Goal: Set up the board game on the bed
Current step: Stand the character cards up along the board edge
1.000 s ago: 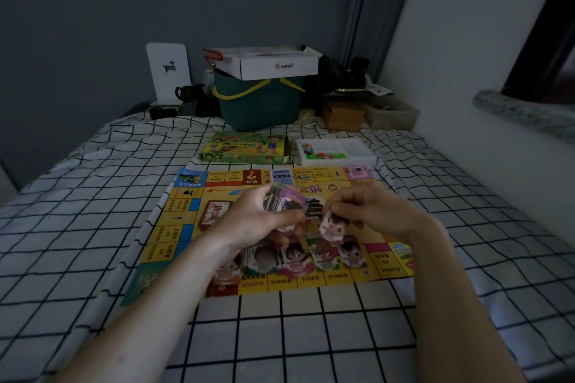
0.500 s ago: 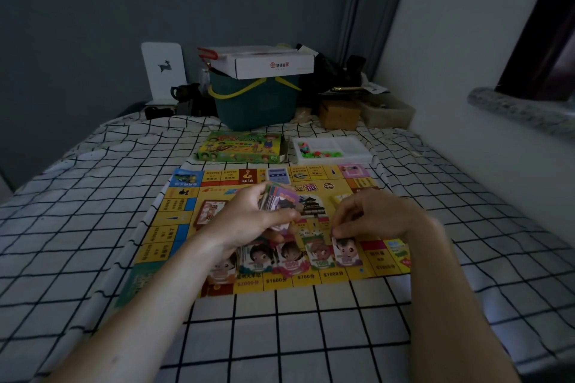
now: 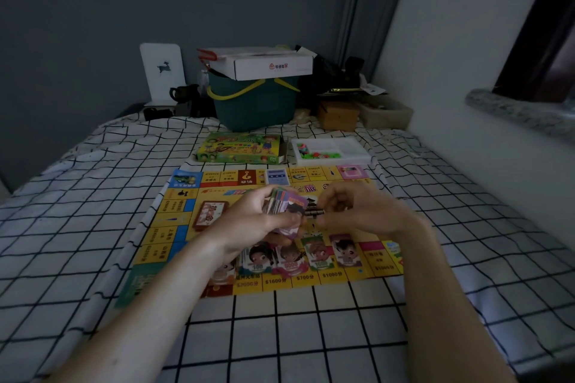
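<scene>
The left hand (image 3: 258,221) clasps the stack of cards (image 3: 284,208) above the middle of the game board (image 3: 174,221) on the bed (image 3: 77,227), its top card just left of the right hand (image 3: 351,211), whose curled fingers seem to pinch that card's edge, though I cannot tell for certain.

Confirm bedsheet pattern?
White bedsheet with a thin dark grid of squares; clearest in the head view's foreground.
</scene>
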